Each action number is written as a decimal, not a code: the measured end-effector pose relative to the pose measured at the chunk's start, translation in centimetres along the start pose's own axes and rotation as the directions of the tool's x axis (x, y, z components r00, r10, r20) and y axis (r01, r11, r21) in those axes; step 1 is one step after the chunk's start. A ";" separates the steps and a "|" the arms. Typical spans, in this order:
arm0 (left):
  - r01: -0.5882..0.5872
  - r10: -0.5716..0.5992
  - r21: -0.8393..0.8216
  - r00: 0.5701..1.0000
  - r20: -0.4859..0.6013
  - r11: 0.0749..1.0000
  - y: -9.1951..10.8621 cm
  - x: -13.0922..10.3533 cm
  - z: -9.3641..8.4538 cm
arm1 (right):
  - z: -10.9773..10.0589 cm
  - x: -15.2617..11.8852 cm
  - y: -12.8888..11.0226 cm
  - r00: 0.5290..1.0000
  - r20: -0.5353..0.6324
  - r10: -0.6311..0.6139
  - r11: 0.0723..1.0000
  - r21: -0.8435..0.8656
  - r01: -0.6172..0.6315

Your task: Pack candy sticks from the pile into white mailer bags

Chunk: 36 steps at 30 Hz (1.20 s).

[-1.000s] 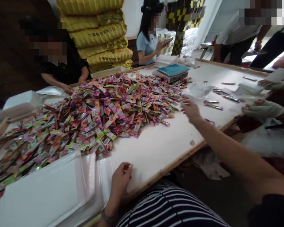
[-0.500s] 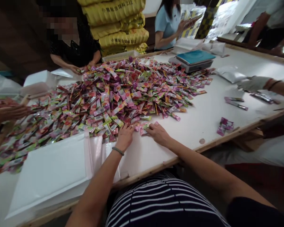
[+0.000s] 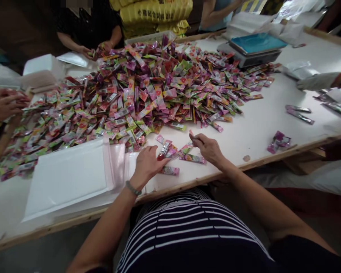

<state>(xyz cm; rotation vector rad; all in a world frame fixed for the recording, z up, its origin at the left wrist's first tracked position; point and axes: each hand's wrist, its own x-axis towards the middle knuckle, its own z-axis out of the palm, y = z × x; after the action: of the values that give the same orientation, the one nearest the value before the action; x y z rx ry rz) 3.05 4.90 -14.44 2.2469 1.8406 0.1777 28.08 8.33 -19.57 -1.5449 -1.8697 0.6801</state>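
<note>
The left hand is on the near side of the pile, thumb and fingers apart, with a packet in the gap between them; how firmly it is held, I cannot tell. The right hand, also on the near side of the pile, has its fingertips together on a pink piece, mostly hidden.

The packet is slim and shiny, with a silvery label and red on its near part; its long axis slants away and to the right, towards the pile. Loose packets in pink, purple and green lie just in front of the pile. One between the hands points left to right, and another, nearer the table edge, lies likewise crosswise. White pouches lie against the pile's near left side; a blue-topped scale stands at its far right.
</note>
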 end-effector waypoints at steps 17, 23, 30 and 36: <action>-0.134 0.156 -0.132 0.972 0.177 0.982 -3.0 -1.8 1.0 | -0.7 1.2 -1.9 0.980 0.164 -0.116 0.969 -0.198 0.148; 0.098 -0.025 -0.331 0.975 0.220 0.939 -3.0 -0.3 1.2 | -0.4 2.9 1.0 0.930 0.327 -0.169 0.927 -0.267 0.263; 0.085 -0.003 -0.384 0.978 0.209 0.919 -3.6 0.6 1.4 | 0.3 2.2 3.7 0.954 0.266 -0.139 0.929 -0.297 0.219; -0.082 0.149 -0.303 0.967 0.205 0.949 -1.9 -2.3 2.0 | 0.4 1.4 -0.4 0.994 0.105 -0.016 0.977 -0.211 0.038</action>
<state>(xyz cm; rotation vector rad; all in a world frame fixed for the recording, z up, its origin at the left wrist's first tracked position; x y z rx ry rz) 1.24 2.77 -16.70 2.0742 1.4613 0.1921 27.38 9.61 -19.40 -1.6397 -2.0939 0.5713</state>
